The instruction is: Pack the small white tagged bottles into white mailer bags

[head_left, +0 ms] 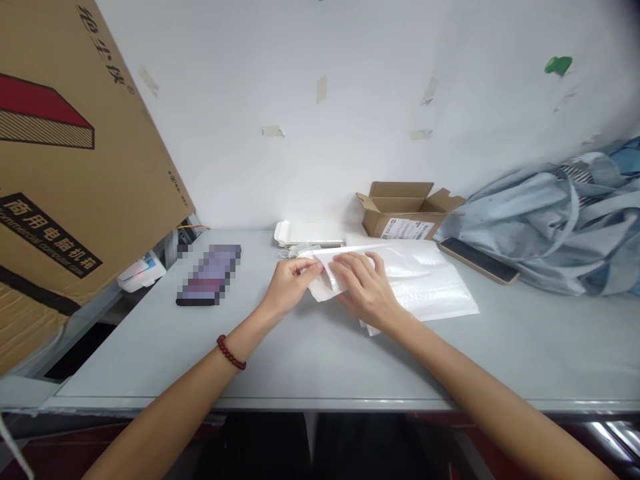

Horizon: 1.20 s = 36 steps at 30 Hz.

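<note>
A white, glossy plastic mailer bag (430, 280) lies on the grey table, its left end lifted between my hands. My left hand (293, 283) is closed in a pinch on the edge of that raised end. My right hand (367, 287) bends its fingers over the same end and grips it close beside the left. Its fingertips are partly hidden in the folds. Just behind my hands lie a flat white box (310, 235) and a small piece of clear plastic (297, 252).
A phone (207, 275) with a blurred screen lies at left, another phone (479, 260) at right. An open cardboard box (400, 213) stands by the wall. Blue-grey fabric (540, 227) is heaped on the right. A large carton (75, 167) leans at left, near a white device (141, 272).
</note>
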### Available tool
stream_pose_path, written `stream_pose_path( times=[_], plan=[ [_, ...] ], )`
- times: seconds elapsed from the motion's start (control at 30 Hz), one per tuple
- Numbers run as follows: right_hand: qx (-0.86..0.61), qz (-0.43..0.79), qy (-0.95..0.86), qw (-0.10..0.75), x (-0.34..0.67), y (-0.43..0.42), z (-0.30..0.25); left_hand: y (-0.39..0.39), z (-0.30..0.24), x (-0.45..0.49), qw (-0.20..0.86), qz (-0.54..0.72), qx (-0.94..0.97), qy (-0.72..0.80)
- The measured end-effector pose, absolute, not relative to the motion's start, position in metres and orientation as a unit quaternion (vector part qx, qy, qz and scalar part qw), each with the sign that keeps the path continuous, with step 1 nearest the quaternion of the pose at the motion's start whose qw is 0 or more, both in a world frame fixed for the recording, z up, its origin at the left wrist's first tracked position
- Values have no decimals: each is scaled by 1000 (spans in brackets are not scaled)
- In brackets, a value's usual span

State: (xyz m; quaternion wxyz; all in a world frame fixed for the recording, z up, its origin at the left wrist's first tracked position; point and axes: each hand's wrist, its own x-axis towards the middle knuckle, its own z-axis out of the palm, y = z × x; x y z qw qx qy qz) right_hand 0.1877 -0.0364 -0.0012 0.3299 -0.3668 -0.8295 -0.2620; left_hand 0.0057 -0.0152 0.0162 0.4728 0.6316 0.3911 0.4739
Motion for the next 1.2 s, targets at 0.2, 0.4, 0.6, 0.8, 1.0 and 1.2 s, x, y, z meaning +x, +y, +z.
stream_pose_path(
  times=[0.2, 0.4, 0.6, 0.8, 1.0, 1.2],
  plan=[
    [-363, -265, -814, 368, 195, -35, 3, -24, 25, 8, 549, 489, 586, 340],
    [-360, -256, -803, 399, 203, -32, 7, -31, 29, 5, 462, 565, 593, 339],
    [-312, -290, -795, 432, 200, -32, 6, -31, 19, 10, 228, 534, 757, 300],
    [-281, -288, -807, 432, 195, -37, 10, -22, 4, 13, 123, 489, 817, 281],
    [-363, -279, -818, 349, 207, -27, 14, -18, 2, 12, 128, 525, 781, 312],
    [-439, -262, -791, 335, 238, -13, 19, -14, 6, 10, 209, 558, 718, 361]
  ],
)
